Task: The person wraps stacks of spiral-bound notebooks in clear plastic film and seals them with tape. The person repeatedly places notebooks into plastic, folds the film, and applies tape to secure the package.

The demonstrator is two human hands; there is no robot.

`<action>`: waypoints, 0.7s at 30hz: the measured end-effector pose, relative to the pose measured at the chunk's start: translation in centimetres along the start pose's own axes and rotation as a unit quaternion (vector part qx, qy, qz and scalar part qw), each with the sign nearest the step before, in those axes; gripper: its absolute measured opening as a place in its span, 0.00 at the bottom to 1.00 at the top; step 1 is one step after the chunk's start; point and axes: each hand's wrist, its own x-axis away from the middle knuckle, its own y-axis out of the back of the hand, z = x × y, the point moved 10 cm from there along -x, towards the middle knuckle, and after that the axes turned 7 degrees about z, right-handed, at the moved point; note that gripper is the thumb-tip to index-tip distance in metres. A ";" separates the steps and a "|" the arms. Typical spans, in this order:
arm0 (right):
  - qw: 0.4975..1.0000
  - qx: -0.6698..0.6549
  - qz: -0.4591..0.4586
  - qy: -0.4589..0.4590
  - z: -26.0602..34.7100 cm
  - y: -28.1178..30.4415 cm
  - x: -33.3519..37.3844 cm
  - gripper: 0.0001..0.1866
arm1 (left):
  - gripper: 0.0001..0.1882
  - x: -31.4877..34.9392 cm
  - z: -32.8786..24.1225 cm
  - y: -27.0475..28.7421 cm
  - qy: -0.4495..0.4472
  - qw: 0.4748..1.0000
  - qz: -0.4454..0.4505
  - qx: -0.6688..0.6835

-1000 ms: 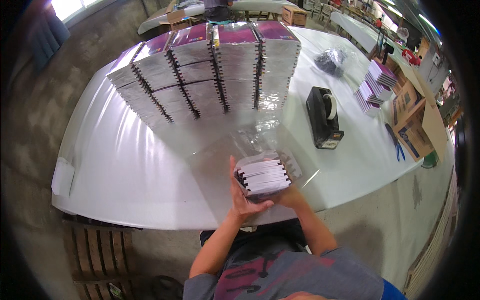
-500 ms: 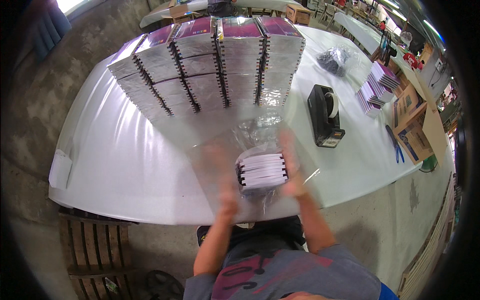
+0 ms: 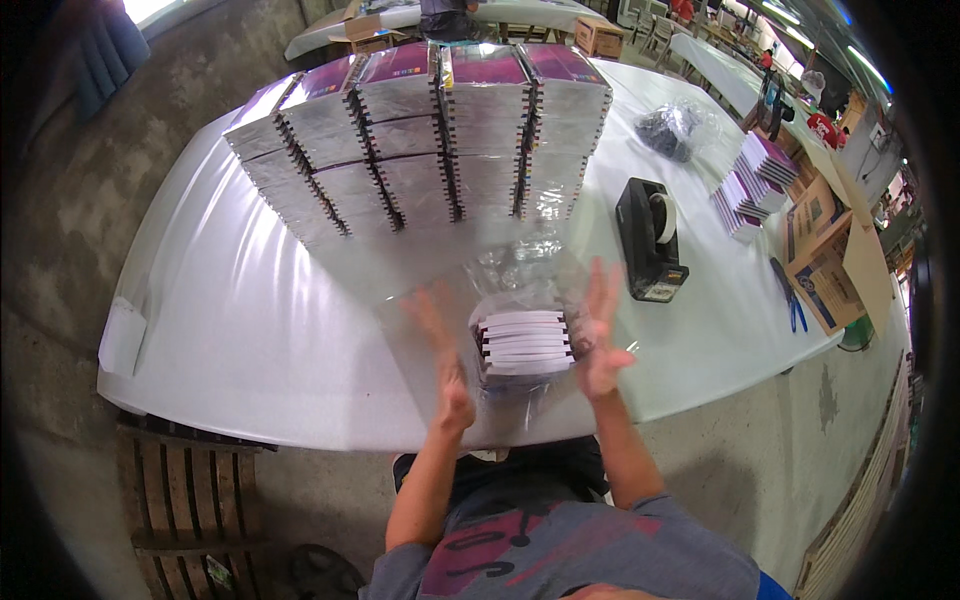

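A stack of white-edged books (image 3: 525,342) with dark binding at the corners lies near the table's front edge. Around and under it spreads a clear plastic wrap (image 3: 515,270), crinkled on its far side. To the left of the stack, my left hand (image 3: 443,350) is raised with fingers stretched out, slightly blurred. My right hand (image 3: 601,335) stands at the stack's right side, fingers spread and thumb pointing outward. Both palms face the stack; whether the right one touches the plastic I cannot tell.
Tall rows of plastic-wrapped spiral-bound books (image 3: 400,140) rise at the back. On the right are a black tape dispenser (image 3: 650,240), blue-handled pliers (image 3: 790,295), purple-covered books (image 3: 750,185), a crumpled plastic bag (image 3: 672,130) and an open cardboard box (image 3: 825,250).
My right hand has moved a little outward from the stack, its fingers now spread. The left hand stays beside the stack, less blurred. The view has shifted slightly.
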 end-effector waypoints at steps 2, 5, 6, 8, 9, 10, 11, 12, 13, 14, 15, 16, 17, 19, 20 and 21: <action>0.995 0.051 -0.048 0.073 3.1 2.6 1.0 0.62 | 0.54 0.3 -2.9 1.5 -0.112 0.987 0.002 -0.113; 0.975 0.202 0.046 0.081 3.6 1.3 4.6 0.54 | 0.41 1.5 -5.2 0.3 -0.183 0.926 0.140 -0.299; 0.957 0.261 0.108 0.065 2.9 0.2 5.7 0.51 | 0.38 1.8 -4.6 -0.6 -0.167 0.909 0.210 -0.320; 0.941 0.306 0.121 0.085 3.3 -2.4 5.8 0.47 | 0.34 2.1 -3.7 -1.8 -0.149 0.881 0.287 -0.346; 0.931 0.328 0.126 0.096 3.6 -3.5 5.7 0.45 | 0.32 1.6 -3.7 -2.0 -0.146 0.877 0.295 -0.351; 0.949 0.294 0.092 0.074 3.5 -2.9 5.5 0.41 | 0.31 1.0 -3.9 -2.3 -0.144 0.873 0.304 -0.355; 0.963 0.258 0.058 0.051 3.3 -2.1 5.2 0.36 | 0.31 0.5 -4.2 -2.8 -0.147 0.861 0.319 -0.369; 0.974 0.222 0.024 0.029 3.1 -1.4 5.0 0.32 | 0.32 0.0 -4.6 -3.3 -0.151 0.848 0.333 -0.383; 0.963 0.261 0.053 0.046 3.8 -2.1 4.5 0.30 | 0.33 -0.3 -4.8 -3.7 -0.155 0.835 0.347 -0.398; 0.949 0.298 0.081 0.063 4.7 -2.8 3.8 0.29 | 0.33 -0.3 -4.8 -3.7 -0.161 0.830 0.355 -0.399; 0.932 0.335 0.110 0.080 5.3 -3.5 3.5 0.27 | 0.34 -0.2 -4.8 -3.6 -0.167 0.825 0.362 -0.401; 0.927 0.350 0.115 0.071 5.4 -3.5 3.4 0.26 | 0.35 -0.3 -4.7 -3.7 -0.175 0.821 0.370 -0.398; 0.921 0.366 0.120 0.063 5.5 -3.6 3.3 0.25 | 0.35 -0.4 -4.8 -3.9 -0.176 0.820 0.377 -0.394; 0.911 0.389 0.128 0.048 5.4 -3.5 3.2 0.26 | 0.35 -0.4 -4.9 -4.2 -0.174 0.817 0.391 -0.386; 0.908 0.396 0.130 0.043 5.2 -3.5 3.2 0.28 | 0.34 -0.5 -4.8 -4.2 -0.167 0.822 0.396 -0.375; 0.905 0.404 0.132 0.037 5.0 -3.4 3.3 0.30 | 0.33 -0.6 -4.6 -4.2 -0.160 0.826 0.400 -0.363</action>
